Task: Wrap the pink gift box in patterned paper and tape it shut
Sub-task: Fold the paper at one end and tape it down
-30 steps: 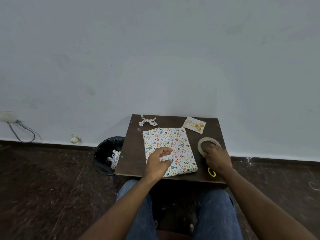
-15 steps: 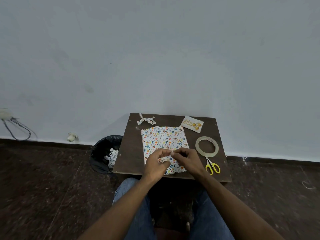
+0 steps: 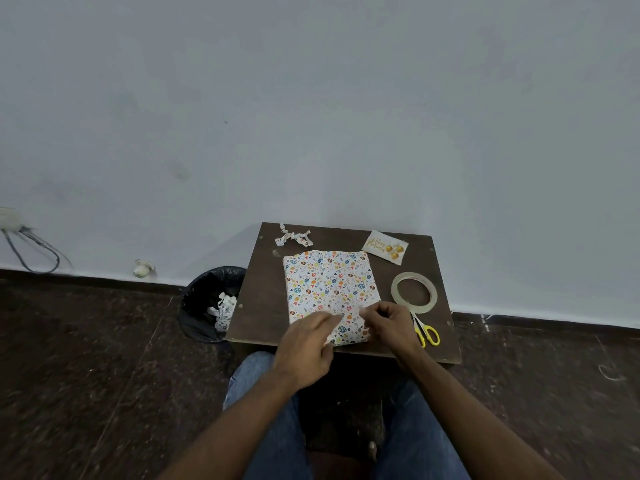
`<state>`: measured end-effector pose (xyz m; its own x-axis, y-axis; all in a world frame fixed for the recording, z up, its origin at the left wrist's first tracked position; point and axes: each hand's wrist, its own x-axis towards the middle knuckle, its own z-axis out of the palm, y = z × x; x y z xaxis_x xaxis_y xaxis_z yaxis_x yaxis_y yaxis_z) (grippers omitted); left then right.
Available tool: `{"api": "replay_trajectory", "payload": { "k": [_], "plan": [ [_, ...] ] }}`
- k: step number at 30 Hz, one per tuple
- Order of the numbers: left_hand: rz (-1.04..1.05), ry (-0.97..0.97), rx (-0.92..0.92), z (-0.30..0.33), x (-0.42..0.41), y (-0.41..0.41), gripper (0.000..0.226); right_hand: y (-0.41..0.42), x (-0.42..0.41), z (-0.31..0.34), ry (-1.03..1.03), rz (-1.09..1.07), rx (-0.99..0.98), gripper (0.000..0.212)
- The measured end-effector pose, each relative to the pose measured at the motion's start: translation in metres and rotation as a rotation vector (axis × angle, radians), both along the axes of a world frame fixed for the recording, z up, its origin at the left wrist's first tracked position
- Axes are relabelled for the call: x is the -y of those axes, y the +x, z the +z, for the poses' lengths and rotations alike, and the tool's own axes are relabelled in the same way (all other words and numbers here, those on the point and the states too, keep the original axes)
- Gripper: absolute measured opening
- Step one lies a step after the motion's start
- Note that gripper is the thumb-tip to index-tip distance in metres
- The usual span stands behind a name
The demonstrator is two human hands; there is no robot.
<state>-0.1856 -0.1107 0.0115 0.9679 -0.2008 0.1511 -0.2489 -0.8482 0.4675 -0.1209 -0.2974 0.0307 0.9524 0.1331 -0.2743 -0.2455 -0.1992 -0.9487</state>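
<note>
Wrapped gift box (image 3: 329, 289) lies flat on the small brown table (image 3: 256, 306), in the lower middle of the frame, all covered in white paper with little coloured dots and hearts. Closest to the camera are two bare arms that reach up from the bottom of the frame, over blue jeans (image 3: 277, 427). The left hand (image 3: 306, 344) lies on the near edge of the box with its fingers stretched out flat on the paper. The right hand (image 3: 389, 323) is just beside it, fingers curled, pinching something small at the paper; whether that is a bit of tape is too small to tell. The two hands are close together but not touching.

Just right of the right hand lie scissors (image 3: 427, 334) with yellow handles. A little farther up is a round ring of clear tape (image 3: 414, 292), flat on the table. At the far edge are a white card (image 3: 386, 247) with gold writing and a crumpled scrap of patterned paper (image 3: 292, 235). Left of the table stands a round black bin (image 3: 207, 303) with white scraps inside. Behind it all is a plain pale wall (image 3: 311, 116) and a dark floor (image 3: 86, 375).
</note>
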Motion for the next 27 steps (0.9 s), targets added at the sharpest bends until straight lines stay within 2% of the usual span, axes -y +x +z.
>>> {"api": "replay_trajectory", "payload": {
  "k": [5, 11, 15, 22, 27],
  "plan": [
    [-0.08, 0.232, -0.078, -0.021, -0.003, -0.012, 0.069, 0.001, 0.0, -0.009, -0.084, -0.006, -0.023, 0.022],
    [0.037, 0.33, -0.109, -0.025, -0.004, -0.019, 0.083, 0.006, -0.005, -0.009, -0.178, -0.039, -0.087, 0.021],
    [0.097, 0.39, -0.131, -0.028, -0.004, -0.026, 0.092, 0.015, -0.011, -0.002, -0.275, 0.019, -0.146, 0.019],
    [0.127, 0.334, -0.175, -0.027, -0.001, -0.025, 0.081, 0.019, -0.037, 0.009, -0.138, 0.0, -0.388, 0.016],
    [0.133, 0.288, -0.206, -0.02, 0.0, -0.024, 0.077, 0.023, -0.045, 0.001, -0.155, -0.04, -0.466, 0.011]
  ]
}}
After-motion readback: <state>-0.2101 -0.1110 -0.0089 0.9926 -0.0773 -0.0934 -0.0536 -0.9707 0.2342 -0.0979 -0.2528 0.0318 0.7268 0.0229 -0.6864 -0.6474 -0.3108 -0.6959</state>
